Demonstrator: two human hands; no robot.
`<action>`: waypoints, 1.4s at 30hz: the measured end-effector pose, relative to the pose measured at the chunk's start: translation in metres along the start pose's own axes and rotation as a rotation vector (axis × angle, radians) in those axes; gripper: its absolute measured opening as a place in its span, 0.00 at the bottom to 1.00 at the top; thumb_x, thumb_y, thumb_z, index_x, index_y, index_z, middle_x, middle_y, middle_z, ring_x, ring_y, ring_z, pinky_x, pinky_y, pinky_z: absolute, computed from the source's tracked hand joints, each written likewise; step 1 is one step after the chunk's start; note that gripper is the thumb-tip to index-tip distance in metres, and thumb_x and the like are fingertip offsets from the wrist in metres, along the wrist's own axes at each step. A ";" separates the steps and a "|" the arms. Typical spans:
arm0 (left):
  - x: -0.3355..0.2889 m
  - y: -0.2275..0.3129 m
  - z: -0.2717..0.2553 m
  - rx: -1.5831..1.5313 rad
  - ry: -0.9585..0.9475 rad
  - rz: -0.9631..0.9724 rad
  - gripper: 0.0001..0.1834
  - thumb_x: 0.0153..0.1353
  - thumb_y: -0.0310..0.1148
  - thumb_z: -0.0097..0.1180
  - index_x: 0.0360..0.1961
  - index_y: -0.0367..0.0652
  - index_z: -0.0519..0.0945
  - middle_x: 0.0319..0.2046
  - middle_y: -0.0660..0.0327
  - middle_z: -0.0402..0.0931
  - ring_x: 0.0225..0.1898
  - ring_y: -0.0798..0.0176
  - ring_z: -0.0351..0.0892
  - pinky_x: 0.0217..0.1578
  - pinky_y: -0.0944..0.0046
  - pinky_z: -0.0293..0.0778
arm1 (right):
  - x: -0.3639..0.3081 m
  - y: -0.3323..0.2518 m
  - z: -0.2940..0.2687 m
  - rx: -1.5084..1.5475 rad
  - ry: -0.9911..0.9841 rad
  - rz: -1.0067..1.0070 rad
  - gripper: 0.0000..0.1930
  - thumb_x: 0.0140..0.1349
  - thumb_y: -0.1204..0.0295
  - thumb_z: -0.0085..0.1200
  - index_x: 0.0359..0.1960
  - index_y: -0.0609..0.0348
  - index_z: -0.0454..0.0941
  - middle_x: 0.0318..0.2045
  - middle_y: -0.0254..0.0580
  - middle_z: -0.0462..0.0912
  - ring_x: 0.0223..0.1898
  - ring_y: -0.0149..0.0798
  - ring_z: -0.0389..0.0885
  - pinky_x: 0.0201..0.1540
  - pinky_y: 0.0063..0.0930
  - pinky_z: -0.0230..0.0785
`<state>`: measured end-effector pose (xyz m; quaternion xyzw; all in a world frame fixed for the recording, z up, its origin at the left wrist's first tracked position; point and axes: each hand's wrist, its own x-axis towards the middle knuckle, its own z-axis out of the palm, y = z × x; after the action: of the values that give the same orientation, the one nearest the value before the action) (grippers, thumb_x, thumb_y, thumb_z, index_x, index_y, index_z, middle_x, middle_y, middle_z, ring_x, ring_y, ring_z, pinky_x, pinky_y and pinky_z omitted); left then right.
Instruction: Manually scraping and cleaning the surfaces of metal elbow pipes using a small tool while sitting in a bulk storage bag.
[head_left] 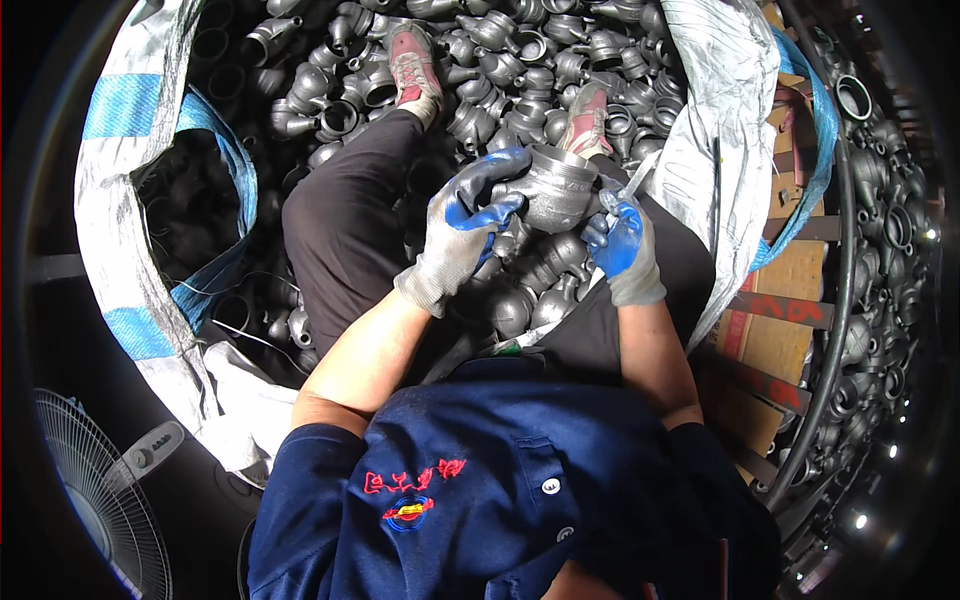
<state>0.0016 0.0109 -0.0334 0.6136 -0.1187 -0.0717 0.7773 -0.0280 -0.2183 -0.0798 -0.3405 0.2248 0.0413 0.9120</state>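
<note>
A grey metal casting point(558, 190), round-bellied with a wide ringed neck, is held up between my knees. Wearing a white and blue glove, my left hand point(468, 220) is closed on the casting's left side, thumb and fingers around a stub there. My right hand point(625, 245), gloved the same way, pinches a thin, pale, flat strip-like tool point(638, 178) close by the casting's right side. The tool's lower end is partly hidden by the fingers, and I cannot tell whether it touches the metal. Several similar castings point(510, 310) lie below both hands.
A large white woven bag point(130, 210) with blue straps point(820, 130) surrounds me and the heaped castings point(490, 75). Beyond its right side are cardboard point(790, 300), a dark curved rail point(848, 250) and more castings point(875, 270). An electric fan point(100, 490) stands at lower left.
</note>
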 end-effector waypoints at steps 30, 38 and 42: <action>0.009 0.012 -0.008 0.270 -0.011 0.123 0.23 0.55 0.31 0.58 0.54 0.41 0.73 0.52 0.57 0.72 0.56 0.59 0.68 0.57 0.60 0.62 | -0.005 0.003 -0.002 0.167 -0.211 0.267 0.10 0.65 0.67 0.40 0.41 0.58 0.71 0.21 0.33 0.73 0.12 0.25 0.63 0.15 0.19 0.58; 0.011 0.029 -0.006 -0.123 -0.048 -0.270 0.26 0.63 0.33 0.51 0.61 0.39 0.64 0.54 0.55 0.69 0.55 0.65 0.69 0.54 0.66 0.66 | -0.003 0.004 -0.009 0.117 -0.121 0.381 0.13 0.68 0.57 0.35 0.45 0.39 0.72 0.10 0.31 0.63 0.11 0.31 0.61 0.13 0.24 0.53; 0.012 0.028 -0.004 -0.256 -0.089 -0.240 0.26 0.63 0.34 0.50 0.61 0.36 0.63 0.55 0.55 0.69 0.55 0.62 0.69 0.56 0.65 0.66 | -0.003 0.007 -0.014 0.112 -0.173 0.372 0.14 0.68 0.56 0.34 0.49 0.36 0.70 0.11 0.31 0.63 0.11 0.31 0.61 0.13 0.25 0.54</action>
<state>0.0129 0.0187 -0.0056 0.5158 -0.0688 -0.2053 0.8289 -0.0373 -0.2218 -0.0924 -0.2371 0.2068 0.2256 0.9220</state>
